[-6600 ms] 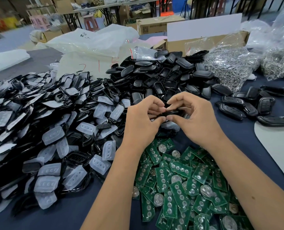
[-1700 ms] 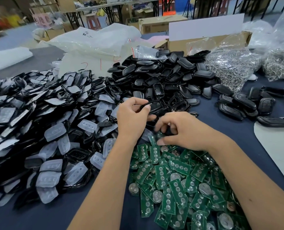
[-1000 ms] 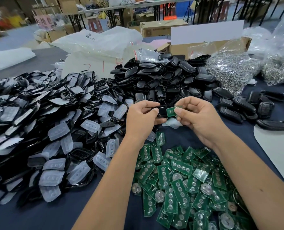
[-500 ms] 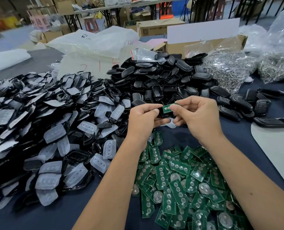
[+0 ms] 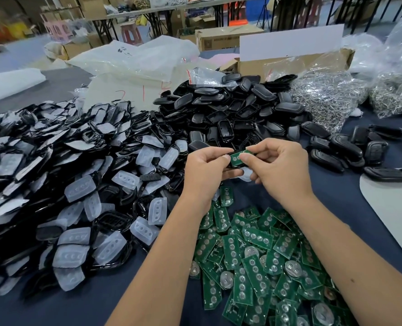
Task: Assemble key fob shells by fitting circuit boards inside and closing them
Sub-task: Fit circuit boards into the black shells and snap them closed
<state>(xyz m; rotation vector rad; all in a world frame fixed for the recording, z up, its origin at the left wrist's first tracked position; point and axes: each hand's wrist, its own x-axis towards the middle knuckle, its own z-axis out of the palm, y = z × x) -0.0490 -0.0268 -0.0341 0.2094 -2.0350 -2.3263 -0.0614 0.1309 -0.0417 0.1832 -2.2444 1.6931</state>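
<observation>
Green circuit board [image 5: 238, 158] half hidden by thumbs; shell barely visible.

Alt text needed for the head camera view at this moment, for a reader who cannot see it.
Two bare hands, left hand and right hand, hold a black key fob shell and press a green circuit board into it above a dark blue table. A pile of green circuit boards lies below; piles of black shells and translucent button pads lie beyond and left.
</observation>
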